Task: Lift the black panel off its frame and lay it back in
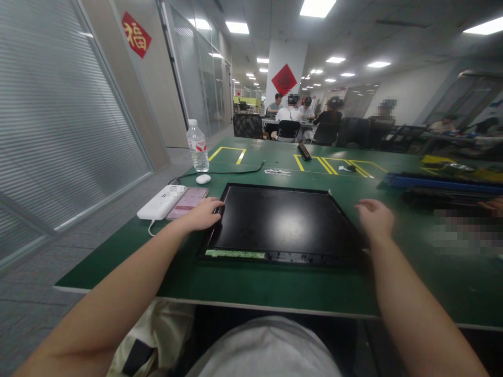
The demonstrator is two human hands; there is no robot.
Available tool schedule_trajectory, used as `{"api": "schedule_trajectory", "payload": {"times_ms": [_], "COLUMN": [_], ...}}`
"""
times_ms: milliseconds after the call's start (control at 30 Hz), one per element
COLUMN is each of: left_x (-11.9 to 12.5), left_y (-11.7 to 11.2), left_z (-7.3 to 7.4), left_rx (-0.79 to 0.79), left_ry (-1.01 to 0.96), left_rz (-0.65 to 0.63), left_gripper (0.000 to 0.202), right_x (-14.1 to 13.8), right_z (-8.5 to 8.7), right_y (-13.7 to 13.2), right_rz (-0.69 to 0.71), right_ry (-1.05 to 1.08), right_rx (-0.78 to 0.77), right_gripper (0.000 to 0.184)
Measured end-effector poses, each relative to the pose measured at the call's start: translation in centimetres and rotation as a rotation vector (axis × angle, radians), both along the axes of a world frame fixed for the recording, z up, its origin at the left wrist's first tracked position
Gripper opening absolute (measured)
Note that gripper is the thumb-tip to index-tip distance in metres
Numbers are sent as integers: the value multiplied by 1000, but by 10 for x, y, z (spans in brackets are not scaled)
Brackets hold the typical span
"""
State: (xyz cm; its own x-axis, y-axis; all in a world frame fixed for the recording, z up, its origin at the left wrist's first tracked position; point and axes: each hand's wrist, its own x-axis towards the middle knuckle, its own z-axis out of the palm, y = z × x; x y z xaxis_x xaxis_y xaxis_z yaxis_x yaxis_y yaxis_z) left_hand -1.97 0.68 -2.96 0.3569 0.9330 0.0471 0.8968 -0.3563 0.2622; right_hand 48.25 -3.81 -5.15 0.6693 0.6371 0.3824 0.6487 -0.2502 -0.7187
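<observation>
A black flat screen panel [281, 220] lies face up on the green table [251, 290] in front of me, with a strip of exposed circuit board along its near edge. My left hand [204, 213] rests on the panel's left edge, fingers curled against the frame. My right hand [375, 217] hovers at the panel's right edge with its fingers loosely bent and apart, nothing in it.
Left of the panel lie a pink phone [187, 202] and a white power bank [161, 202]. Behind them stand a water bottle [197, 146], a white mouse [203, 179] and a black cable [236, 171]. Blue trays [444, 183] sit at the right. People sit at far tables.
</observation>
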Motion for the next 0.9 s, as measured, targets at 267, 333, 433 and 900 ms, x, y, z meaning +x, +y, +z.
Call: {"api": "schedule_trajectory", "payload": {"times_ms": [267,333,433,900], "left_x": [4,2,1,14], "left_y": [-1,1,3,-4], "left_z": [0,-3,-6,-3], "left_rx": [8,9,9,-48], "left_ry": [-70,-67,-86,-492], "left_rz": [-28,-8,24,228], "left_gripper": [61,60,56,56], "right_x": [2,-1,-5,-6], "right_z": [-3,-5,-7,-12], "right_y": [2,3,5,9], "right_rz": [142,176,191,239], "right_ry": [65,95,92,79], "right_rx": [-210,-251,-270,-302], "right_gripper": [26,26,24,24]}}
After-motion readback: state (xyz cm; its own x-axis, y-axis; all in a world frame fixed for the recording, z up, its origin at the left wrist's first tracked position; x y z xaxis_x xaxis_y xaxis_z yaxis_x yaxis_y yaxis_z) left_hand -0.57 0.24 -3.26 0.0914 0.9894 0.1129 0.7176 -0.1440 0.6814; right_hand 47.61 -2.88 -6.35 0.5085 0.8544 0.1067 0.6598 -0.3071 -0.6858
